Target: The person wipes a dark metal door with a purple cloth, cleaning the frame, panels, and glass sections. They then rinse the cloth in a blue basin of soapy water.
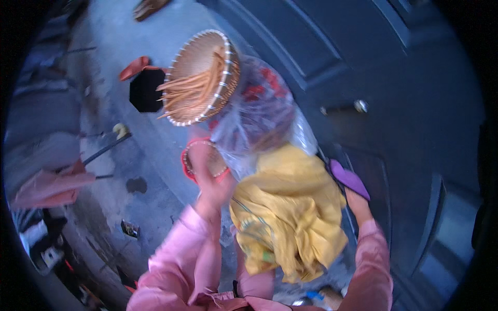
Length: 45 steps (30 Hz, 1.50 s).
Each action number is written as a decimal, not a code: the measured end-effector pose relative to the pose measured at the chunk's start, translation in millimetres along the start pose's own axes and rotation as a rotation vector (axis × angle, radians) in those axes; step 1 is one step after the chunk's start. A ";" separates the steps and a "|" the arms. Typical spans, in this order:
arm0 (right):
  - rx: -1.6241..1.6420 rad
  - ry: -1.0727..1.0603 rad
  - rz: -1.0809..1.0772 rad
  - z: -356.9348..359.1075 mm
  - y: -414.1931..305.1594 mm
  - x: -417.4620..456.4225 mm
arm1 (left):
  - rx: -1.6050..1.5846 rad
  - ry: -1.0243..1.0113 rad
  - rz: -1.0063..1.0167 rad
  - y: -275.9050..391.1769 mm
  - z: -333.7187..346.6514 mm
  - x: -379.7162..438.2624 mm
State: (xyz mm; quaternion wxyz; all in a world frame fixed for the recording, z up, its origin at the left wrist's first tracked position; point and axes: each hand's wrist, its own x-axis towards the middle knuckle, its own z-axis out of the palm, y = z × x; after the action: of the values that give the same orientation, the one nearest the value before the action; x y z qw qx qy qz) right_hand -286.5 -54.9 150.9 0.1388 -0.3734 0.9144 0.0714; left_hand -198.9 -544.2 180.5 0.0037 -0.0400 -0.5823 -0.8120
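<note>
My left hand [213,186], blurred, reaches over a small round basket [215,156] with a red rim; whether it touches the basket is unclear. To its right lies a crumpled yellow sack or cloth [291,206]. Beyond the cloth rests a translucent plastic bag [253,116] with red patches. A woven basket [186,72] with white stitching round its rim is tilted against the bag and holds several thin, light-brown strips [200,87]. My right hand [356,196] is at the cloth's right side, its fingers mostly hidden by a flat purple thing [349,179].
A dark blue panelled door [404,128] with a metal handle [344,108] rises at the right. On the concrete floor [155,155] lie a red shoe-like item [134,68] and a small packet [130,228]. Pink fabric [50,188] hangs at the left. A black patch masks part of the view.
</note>
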 end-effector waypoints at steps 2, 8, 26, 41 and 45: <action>-0.035 -0.036 -0.009 -3.8 -0.2 0.1 | 0.285 0.153 0.021 19.1 -78.3 42.2; 0.527 -0.108 0.339 -57.8 -35.0 55.2 | 1.160 0.391 -0.164 -56.6 -155.0 78.7; -0.393 -0.043 0.192 -16.0 -5.5 -43.1 | 1.427 0.127 -0.152 -71.0 -222.5 108.2; -0.264 -0.196 0.287 -7.7 20.8 -154.3 | 1.045 -0.130 -0.532 -17.6 10.7 -171.8; -0.242 -0.002 0.227 -41.2 15.8 -106.9 | 1.181 -0.322 -0.484 43.7 57.8 -217.8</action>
State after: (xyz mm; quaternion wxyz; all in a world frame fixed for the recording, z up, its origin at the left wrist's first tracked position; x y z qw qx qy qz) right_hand -232.9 17.5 223.4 0.0846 -0.2817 0.9353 0.1965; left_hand 23.9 -512.4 225.1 -0.2450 -0.0203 -0.9157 -0.3178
